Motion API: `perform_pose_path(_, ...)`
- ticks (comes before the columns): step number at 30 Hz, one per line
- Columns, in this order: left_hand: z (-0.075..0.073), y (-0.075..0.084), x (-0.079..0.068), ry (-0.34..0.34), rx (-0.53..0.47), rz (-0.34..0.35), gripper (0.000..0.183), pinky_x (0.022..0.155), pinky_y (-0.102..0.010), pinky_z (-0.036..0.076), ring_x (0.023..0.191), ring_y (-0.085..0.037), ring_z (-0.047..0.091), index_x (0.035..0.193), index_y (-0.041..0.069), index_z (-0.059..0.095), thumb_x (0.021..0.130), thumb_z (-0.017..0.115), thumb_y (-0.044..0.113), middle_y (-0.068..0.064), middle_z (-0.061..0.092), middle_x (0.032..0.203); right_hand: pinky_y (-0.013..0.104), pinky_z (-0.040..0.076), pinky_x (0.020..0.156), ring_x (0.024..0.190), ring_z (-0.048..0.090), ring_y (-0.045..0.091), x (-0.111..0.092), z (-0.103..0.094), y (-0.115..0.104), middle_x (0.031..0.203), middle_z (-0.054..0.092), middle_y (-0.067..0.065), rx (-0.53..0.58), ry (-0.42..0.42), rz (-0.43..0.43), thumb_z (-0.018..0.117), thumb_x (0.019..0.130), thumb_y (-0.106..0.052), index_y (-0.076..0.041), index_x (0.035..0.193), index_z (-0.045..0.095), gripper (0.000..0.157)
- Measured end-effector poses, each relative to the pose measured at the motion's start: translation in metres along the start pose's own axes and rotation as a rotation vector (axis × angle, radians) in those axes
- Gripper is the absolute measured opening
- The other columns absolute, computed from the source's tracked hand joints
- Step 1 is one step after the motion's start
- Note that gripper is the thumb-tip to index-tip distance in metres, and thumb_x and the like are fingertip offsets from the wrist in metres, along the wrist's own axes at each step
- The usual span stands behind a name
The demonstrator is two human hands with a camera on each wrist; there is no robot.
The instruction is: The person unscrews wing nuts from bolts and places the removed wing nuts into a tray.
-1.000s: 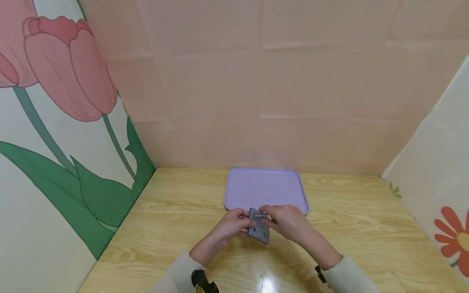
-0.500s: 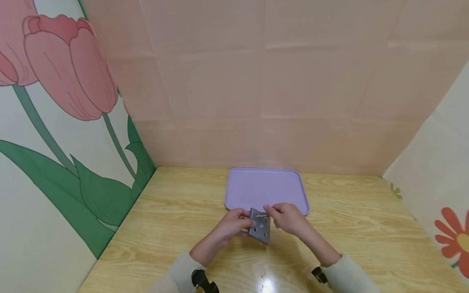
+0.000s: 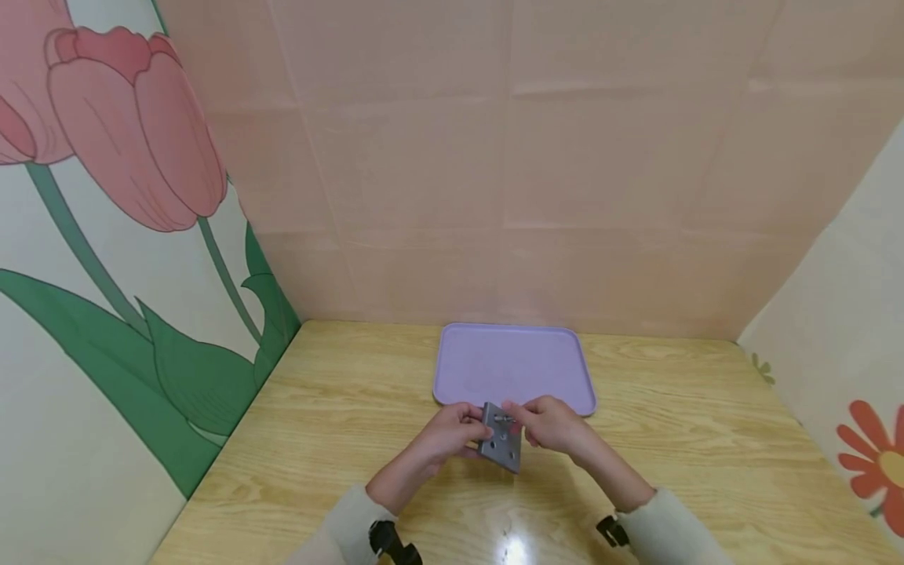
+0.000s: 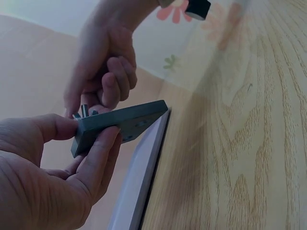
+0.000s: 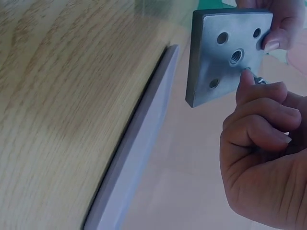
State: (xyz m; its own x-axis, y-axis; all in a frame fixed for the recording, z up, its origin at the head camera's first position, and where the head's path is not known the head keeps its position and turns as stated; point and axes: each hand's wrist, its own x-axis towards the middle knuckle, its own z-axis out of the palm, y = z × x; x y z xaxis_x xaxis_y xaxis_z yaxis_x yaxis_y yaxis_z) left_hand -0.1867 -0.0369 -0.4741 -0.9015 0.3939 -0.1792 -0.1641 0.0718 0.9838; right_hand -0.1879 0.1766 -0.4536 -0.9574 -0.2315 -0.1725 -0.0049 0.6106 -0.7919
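My left hand (image 3: 450, 430) grips a square grey metal plate (image 3: 500, 449) by its left edge, thumb on the face and fingers behind, tilted above the table. The right wrist view shows the plate's face (image 5: 211, 52) with several round holes, the middle one threaded. A small shiny metal bolt (image 3: 504, 418) stands out from the plate near its upper edge; in the left wrist view its thin prongs (image 4: 85, 111) rise beside the fingers. My right hand (image 3: 554, 426) pinches at this bolt with its fingertips, its other fingers curled in. Those fingers partly hide the bolt.
A shallow lilac tray (image 3: 512, 361) lies on the wood-grain table (image 3: 353, 377), just beyond the hands. Behind the table stands a plain pinkish backdrop (image 3: 494, 173). Walls with printed flowers flank it left and right.
The right hand's fingertips drew back slightly from the bolt half a second ago and have now moved in on it again. The left hand and the plate stay nearly still.
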Motion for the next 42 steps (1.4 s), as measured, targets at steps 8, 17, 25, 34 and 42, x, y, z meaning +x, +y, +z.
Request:
perform_pose_path(8,-0.003,0.001,0.000,0.006,0.006,-0.014,0.025,0.072,-0.037,0.061,0.091,-0.021,0.070,0.111,-0.005,0.061,0.090,0.068,0.008,-0.011,0.072,0.102,0.026,0.037,0.050,0.055,0.046,0.010,-0.001,0.000,-0.003,0.060,0.053,-0.005,-0.214,0.066,-0.195,0.061,0.097,-0.051,-0.013,0.094,0.076,0.041)
perform_pose_path(17,-0.004,0.002,-0.001,0.012,0.008,-0.014,0.026,0.072,-0.037,0.061,0.089,-0.020,0.070,0.112,-0.005,0.061,0.090,0.067,0.007,-0.010,0.073,0.100,0.019,0.031,0.045,0.049,0.037,0.000,-0.005,0.002,-0.006,0.058,0.048,-0.014,-0.492,0.157,-0.466,0.074,0.092,-0.033,-0.010,0.108,0.074,0.027)
perform_pose_path(25,-0.006,0.002,-0.001,0.003,0.001,-0.013,0.026,0.073,-0.037,0.061,0.090,-0.020,0.069,0.113,-0.006,0.061,0.090,0.067,0.007,-0.011,0.073,0.102,0.017,0.039,0.048,0.056,0.047,-0.003,-0.007,0.001,-0.008,0.076,0.069,-0.007,-0.653,0.214,-0.673,0.080,0.087,-0.021,-0.013,0.108,0.075,0.023)
perform_pose_path(34,-0.006,0.002,-0.001,0.008,0.012,-0.015,0.025,0.071,-0.035,0.060,0.090,-0.020,0.070,0.111,-0.005,0.061,0.090,0.068,0.007,-0.011,0.073,0.102,0.019,0.033,0.045,0.051,0.038,-0.002,-0.006,0.002,-0.011,0.061,0.052,-0.014,-0.521,0.215,-0.563,0.070,0.096,-0.028,-0.012,0.106,0.075,0.019)
perform_pose_path(42,-0.003,0.002,-0.002,0.010,0.008,-0.011,0.025,0.071,-0.036,0.061,0.089,-0.020,0.069,0.110,-0.006,0.061,0.088,0.068,0.005,-0.011,0.073,0.101,0.029,0.033,0.050,0.050,0.040,0.013,-0.005,-0.003,-0.013,0.055,0.050,-0.002,-0.189,0.081,-0.092,0.050,0.102,-0.054,-0.011,0.076,0.068,0.053)
